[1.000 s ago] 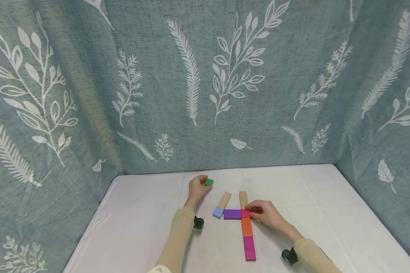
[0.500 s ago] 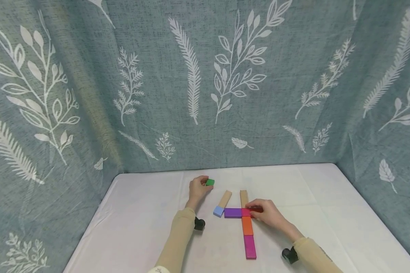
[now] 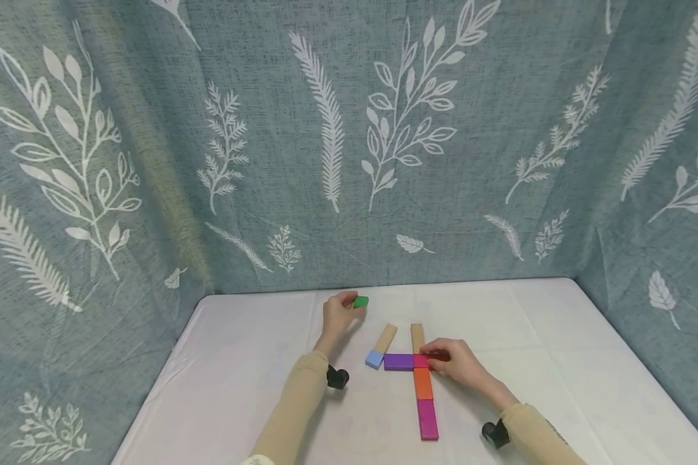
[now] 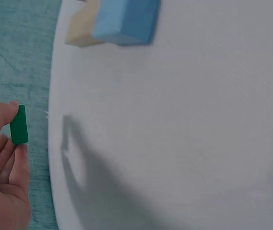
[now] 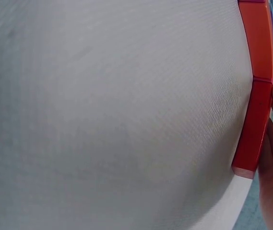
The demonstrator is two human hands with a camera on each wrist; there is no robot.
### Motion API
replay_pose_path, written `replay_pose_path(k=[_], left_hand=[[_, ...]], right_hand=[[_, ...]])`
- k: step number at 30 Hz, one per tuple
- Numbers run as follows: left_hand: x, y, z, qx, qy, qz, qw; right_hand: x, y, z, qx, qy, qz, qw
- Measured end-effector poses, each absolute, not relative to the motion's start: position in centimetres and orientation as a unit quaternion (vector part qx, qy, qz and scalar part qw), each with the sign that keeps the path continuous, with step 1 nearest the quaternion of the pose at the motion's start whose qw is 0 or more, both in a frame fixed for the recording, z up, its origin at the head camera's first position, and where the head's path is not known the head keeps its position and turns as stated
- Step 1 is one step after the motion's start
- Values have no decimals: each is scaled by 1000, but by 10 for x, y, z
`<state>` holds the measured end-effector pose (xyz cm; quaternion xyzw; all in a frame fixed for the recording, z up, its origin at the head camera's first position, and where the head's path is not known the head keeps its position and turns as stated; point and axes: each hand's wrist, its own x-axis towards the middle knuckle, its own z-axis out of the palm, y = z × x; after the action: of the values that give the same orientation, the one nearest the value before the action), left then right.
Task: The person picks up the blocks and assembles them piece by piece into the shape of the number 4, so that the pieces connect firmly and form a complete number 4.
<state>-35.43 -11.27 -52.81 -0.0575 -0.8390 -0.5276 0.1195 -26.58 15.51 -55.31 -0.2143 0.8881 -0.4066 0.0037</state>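
Observation:
In the head view, my left hand (image 3: 337, 316) pinches a small green block (image 3: 361, 301) between thumb and fingertips near the table's back edge. The left wrist view shows this green block (image 4: 19, 124) held at its ends, above the tabletop. My right hand (image 3: 462, 363) holds a dark red block (image 3: 442, 356) with curled fingers, partly hiding it. That block lies against a pink square block (image 3: 421, 361), with a purple block (image 3: 398, 362) on the other side. The right wrist view shows the dark red block (image 5: 253, 127) end to end with an orange block (image 5: 259, 40).
Below the pink square, an orange block (image 3: 423, 383) and a magenta block (image 3: 427, 420) form a column; a plain wooden block (image 3: 417, 338) lies above it. Left of these, a blue block (image 3: 375, 359) touches a slanted wooden block (image 3: 386, 338). A patterned curtain (image 3: 349, 161) surrounds the white table (image 3: 238, 374).
My left hand has raised the green block slightly, moving it up and away and tilting it. My right hand stays at the dark red block. The head view has shifted a little.

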Motion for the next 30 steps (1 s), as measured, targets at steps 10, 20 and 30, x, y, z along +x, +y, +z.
replay_pose_path(k=[10,20,30], left_hand=[[-352,-104,-507,-77,-810,-574,91],[-341,-85,-483,-108,-795,-595,59],[-334,-67,-463,-129,-783,-608,34]], right_hand=[[-267,154,-556,-213,891,-402,0],[-267,153,-555,-204,891,-405,5],[-266,154,-555,-213,889,-406,1]])
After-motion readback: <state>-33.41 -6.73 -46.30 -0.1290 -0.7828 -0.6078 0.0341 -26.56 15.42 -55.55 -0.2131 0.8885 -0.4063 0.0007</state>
